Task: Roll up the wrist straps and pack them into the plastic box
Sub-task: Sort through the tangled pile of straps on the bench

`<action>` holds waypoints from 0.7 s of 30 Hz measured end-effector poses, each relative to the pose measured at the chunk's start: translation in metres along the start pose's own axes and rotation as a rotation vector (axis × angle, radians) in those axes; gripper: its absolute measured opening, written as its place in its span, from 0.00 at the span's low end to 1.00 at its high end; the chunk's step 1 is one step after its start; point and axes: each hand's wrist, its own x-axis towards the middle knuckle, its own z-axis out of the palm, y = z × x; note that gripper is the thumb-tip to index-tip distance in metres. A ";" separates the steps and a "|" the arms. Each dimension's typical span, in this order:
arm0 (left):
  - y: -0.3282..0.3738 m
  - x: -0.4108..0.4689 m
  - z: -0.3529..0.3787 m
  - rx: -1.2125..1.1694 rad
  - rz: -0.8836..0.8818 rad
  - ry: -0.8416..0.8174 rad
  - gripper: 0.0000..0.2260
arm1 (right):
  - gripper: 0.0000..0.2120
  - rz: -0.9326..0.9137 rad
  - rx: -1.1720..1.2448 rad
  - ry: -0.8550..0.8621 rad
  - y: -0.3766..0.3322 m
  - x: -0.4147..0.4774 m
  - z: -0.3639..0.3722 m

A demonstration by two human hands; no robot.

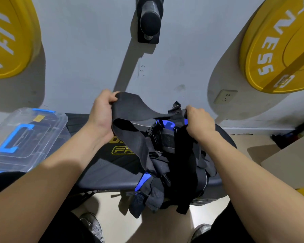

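Observation:
A tangled pile of black and blue wrist straps (167, 165) lies on a dark padded bench (112, 169), some ends hanging over its front edge. My left hand (102, 114) grips the wide end of one black strap (130, 109) lifted above the pile. My right hand (199, 122) pinches the other end of that strap near a buckle. The strap stretches between both hands. The clear plastic box (47, 137) with a blue handle and clips sits to the left, its lid closed.
Yellow weight plates (9, 37) (277, 50) hang on the grey wall left and right, with a black peg (149, 20) between them. A wall socket (224, 96) is at right. A cardboard sheet (291, 155) lies on the floor at right. My shoes show below.

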 end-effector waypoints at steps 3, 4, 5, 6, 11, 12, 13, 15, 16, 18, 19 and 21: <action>0.007 -0.003 -0.006 -0.047 0.014 -0.012 0.24 | 0.16 0.033 -0.135 0.000 0.009 0.002 0.005; 0.008 -0.004 -0.006 -0.053 0.030 -0.017 0.24 | 0.16 0.030 -0.193 -0.005 0.009 0.002 0.007; 0.009 -0.004 -0.006 -0.065 0.050 -0.017 0.24 | 0.16 0.029 -0.257 -0.006 0.007 0.000 0.008; 0.011 -0.004 -0.006 -0.079 0.064 -0.010 0.23 | 0.17 0.034 -0.325 -0.010 0.004 -0.001 0.008; 0.011 0.003 -0.009 0.146 0.036 0.100 0.22 | 0.25 -0.283 -0.098 -0.228 -0.026 0.003 0.013; 0.008 0.003 -0.009 0.245 0.028 0.142 0.22 | 0.28 -0.331 0.009 -0.327 -0.033 0.000 0.017; 0.005 0.004 -0.009 0.340 0.026 0.179 0.21 | 0.32 -0.358 0.075 -0.419 -0.039 -0.004 0.022; 0.000 0.006 -0.011 0.468 0.048 0.243 0.15 | 0.42 -0.374 0.041 -0.532 -0.044 -0.010 0.037; -0.001 0.006 -0.013 0.503 0.057 0.262 0.12 | 0.45 -0.374 -0.031 -0.550 -0.044 -0.013 0.046; 0.000 0.006 -0.017 0.521 0.034 0.244 0.09 | 0.43 -0.340 -0.131 -0.545 -0.043 -0.018 0.060; 0.000 0.005 -0.018 0.502 0.008 0.215 0.09 | 0.42 -0.318 -0.138 -0.523 -0.045 -0.020 0.063; 0.000 0.002 -0.018 0.477 -0.035 0.165 0.10 | 0.46 -0.365 -0.105 -0.421 -0.054 -0.025 0.066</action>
